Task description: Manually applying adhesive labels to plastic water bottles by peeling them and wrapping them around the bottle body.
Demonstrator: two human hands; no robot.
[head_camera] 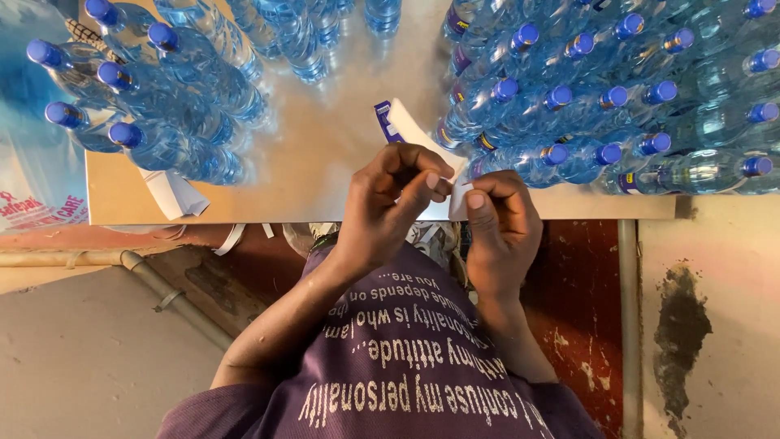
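My left hand [394, 199] and my right hand [500, 219] meet at the near edge of the table [325, 154]. Both pinch a white paper label strip [406, 126] between thumb and fingers. The strip has a blue printed end and sticks out over the table, away from me. My right thumb presses a small white piece of it at the table edge. Just right of the hands stand clear plastic water bottles with blue caps [585, 106], the closest almost touching my right hand.
A second group of blue-capped bottles [154, 106] fills the table's left part. A folded white paper [172, 195] hangs off the near edge. Paper scraps [231, 237] lie below it. A grey pipe [162, 289] runs along the floor at left, and a red wall panel [581, 301] is at right.
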